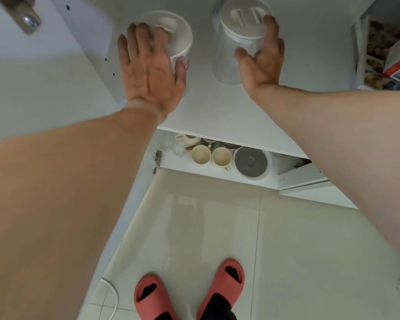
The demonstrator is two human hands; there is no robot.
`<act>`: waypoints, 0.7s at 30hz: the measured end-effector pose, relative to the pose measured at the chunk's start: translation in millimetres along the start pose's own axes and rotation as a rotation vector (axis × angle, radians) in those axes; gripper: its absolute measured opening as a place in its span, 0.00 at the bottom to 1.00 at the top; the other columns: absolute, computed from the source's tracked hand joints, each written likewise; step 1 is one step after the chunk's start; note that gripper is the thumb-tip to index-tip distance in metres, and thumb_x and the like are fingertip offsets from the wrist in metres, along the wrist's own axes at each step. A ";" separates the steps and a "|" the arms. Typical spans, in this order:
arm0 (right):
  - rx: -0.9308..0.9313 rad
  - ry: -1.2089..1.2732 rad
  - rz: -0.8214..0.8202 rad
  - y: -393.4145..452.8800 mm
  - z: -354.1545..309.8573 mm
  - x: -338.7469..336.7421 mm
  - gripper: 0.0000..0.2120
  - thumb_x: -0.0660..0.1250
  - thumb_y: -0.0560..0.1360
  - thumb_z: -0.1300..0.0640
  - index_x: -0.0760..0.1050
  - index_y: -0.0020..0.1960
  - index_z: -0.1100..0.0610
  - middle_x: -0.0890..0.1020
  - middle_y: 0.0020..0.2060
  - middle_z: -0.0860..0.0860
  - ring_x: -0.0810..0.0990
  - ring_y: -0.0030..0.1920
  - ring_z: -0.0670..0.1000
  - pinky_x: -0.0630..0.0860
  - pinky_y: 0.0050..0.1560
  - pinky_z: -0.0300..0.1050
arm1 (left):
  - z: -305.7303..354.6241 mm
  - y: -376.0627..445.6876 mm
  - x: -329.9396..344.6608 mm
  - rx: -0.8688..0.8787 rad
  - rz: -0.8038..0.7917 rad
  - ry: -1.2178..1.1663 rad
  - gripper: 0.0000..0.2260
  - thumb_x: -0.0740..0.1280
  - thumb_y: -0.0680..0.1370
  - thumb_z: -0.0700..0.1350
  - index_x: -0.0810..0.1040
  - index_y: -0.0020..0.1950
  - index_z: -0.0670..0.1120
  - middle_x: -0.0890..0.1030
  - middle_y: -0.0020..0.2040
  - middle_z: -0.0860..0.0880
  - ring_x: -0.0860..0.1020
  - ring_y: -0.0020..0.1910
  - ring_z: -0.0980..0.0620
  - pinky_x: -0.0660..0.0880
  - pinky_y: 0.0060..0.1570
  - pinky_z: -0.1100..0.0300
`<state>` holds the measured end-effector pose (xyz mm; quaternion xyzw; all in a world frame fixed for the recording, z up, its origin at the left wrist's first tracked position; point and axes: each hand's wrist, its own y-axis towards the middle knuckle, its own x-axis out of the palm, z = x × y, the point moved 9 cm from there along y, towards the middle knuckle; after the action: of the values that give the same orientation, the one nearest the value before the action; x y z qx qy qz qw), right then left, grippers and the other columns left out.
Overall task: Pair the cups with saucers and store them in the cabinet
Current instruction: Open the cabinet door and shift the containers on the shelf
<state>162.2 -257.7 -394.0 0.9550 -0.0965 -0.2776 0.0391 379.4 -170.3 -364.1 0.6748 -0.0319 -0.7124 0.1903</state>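
Two cream cups (201, 154) (221, 156) stand side by side on the lower cabinet shelf (217, 175), with small white ceramic pieces (179, 144) to their left. No saucer can be made out. My left hand (148, 72) is up at the shelf above, fingers spread flat against a white-lidded jar (178, 35). My right hand (261, 63) curls around a clear jar with a white lid (238, 21), thumb on its front and fingers on its right side.
A round grey-lidded container (251, 161) sits right of the cups. The upper shelf board (217, 112) juts out over the lower shelf. An open cabinet door with a metal handle (28, 19) is at far left; boxes and packets (388, 56) at far right. My feet in red slippers (189, 294) stand on pale tiles.
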 end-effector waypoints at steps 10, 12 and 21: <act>-0.020 0.049 -0.139 -10.5 -34.9 65.4 0.32 0.54 0.75 0.67 0.63 0.77 0.50 0.71 0.67 0.55 0.71 0.68 0.52 0.64 0.65 0.35 | -12.0 -2.1 -9.2 0.072 -0.016 -0.014 0.30 0.52 0.77 0.61 0.68 0.66 0.39 0.73 0.66 0.40 0.67 0.70 0.40 0.59 0.73 0.46; -0.028 0.050 -0.172 -10.6 -40.9 73.9 0.32 0.53 0.76 0.67 0.61 0.78 0.51 0.71 0.70 0.55 0.69 0.71 0.51 0.61 0.67 0.34 | -13.6 -1.2 -8.7 0.068 -0.030 0.021 0.30 0.51 0.78 0.61 0.68 0.67 0.38 0.72 0.66 0.39 0.67 0.71 0.40 0.58 0.74 0.44; -0.109 0.008 -0.310 -13.3 -57.6 103.4 0.26 0.55 0.79 0.60 0.60 0.77 0.56 0.78 0.48 0.39 0.73 0.41 0.26 0.63 0.41 0.17 | 2.0 24.0 -18.4 0.058 -0.034 -0.010 0.27 0.53 0.75 0.58 0.70 0.68 0.44 0.71 0.69 0.42 0.63 0.74 0.42 0.56 0.75 0.46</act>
<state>280.8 -264.8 -401.2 0.9560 0.0672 -0.2815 0.0480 383.3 -187.2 -339.2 0.6767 -0.0420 -0.7178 0.1583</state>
